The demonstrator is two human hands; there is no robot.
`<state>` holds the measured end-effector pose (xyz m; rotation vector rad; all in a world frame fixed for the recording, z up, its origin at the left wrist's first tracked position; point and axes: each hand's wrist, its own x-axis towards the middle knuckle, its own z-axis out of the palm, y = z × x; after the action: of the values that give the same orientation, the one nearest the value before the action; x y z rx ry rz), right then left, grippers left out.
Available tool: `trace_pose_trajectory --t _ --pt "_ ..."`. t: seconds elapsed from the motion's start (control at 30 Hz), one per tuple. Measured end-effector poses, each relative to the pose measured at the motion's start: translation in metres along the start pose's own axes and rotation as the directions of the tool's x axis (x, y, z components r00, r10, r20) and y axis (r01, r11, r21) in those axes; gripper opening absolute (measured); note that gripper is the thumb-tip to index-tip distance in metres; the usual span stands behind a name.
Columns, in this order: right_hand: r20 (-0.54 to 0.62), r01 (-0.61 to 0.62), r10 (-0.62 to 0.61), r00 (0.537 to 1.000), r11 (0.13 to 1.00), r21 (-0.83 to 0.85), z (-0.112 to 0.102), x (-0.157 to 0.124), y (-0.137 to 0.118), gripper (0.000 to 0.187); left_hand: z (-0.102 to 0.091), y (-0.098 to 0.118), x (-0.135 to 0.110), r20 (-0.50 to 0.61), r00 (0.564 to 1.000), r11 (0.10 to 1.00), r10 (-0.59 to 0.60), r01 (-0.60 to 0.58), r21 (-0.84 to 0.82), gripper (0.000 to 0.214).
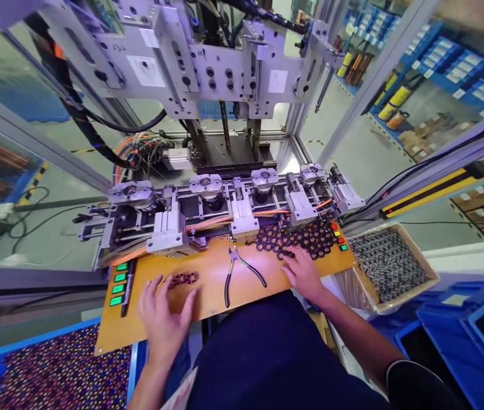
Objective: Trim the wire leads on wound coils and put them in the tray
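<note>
My left hand (163, 319) lies flat on the orange worktop (212, 273) with its fingers spread, just below a small cluster of dark ring-shaped parts (183, 279). My right hand (304, 273) rests at the lower edge of a large pile of dark rings (297, 238), fingers stretched out onto them. Between the two hands lie black-handled cutting pliers (240, 272). Neither hand visibly grips anything.
Behind the worktop stands a machine with several round fixtures (205, 185) in a row. A cardboard box of dark rings (389, 262) sits at the right, a blue bin of wound rings (54, 370) at lower left. Green buttons (119, 283) line the worktop's left edge.
</note>
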<state>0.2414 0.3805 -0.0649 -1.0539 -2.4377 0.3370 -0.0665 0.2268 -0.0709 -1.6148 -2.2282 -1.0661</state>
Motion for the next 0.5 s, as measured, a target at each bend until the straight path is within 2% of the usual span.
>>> trace_pose_trajectory --t 0.13,0.23,0.3,0.33,0.4,0.5 --pt "0.020 -0.015 0.013 1.000 0.998 0.068 0.008 0.011 -0.002 0.020 -0.025 0.008 -0.003 -0.023 0.999 0.998 -0.041 0.039 -0.055 0.053" --pt "0.007 0.004 -0.005 1.000 0.987 0.158 0.003 0.020 -0.010 0.022 -0.039 0.013 0.002 -0.003 0.981 0.971 -0.193 0.190 -0.141 0.048" --pt "-0.007 0.048 -0.048 0.999 0.967 0.251 -0.007 0.028 -0.025 0.019 -0.047 0.022 0.014 0.101 0.960 0.930 -0.262 0.279 -0.241 0.044" --pt "-0.013 0.077 -0.077 0.997 0.949 0.305 -0.013 0.034 -0.036 0.017 -0.050 0.029 0.023 0.182 0.950 0.904 -0.253 0.299 -0.305 0.042" --pt "-0.028 0.140 -0.141 0.990 0.900 0.413 -0.027 0.048 -0.064 0.014 -0.057 0.048 0.044 0.366 0.919 0.826 -0.149 0.319 -0.464 0.038" --pt "-0.092 0.208 -0.197 0.976 0.724 0.658 -0.044 0.067 -0.107 0.010 -0.066 0.081 0.070 0.556 0.831 0.572 -0.011 0.462 -0.678 0.037"
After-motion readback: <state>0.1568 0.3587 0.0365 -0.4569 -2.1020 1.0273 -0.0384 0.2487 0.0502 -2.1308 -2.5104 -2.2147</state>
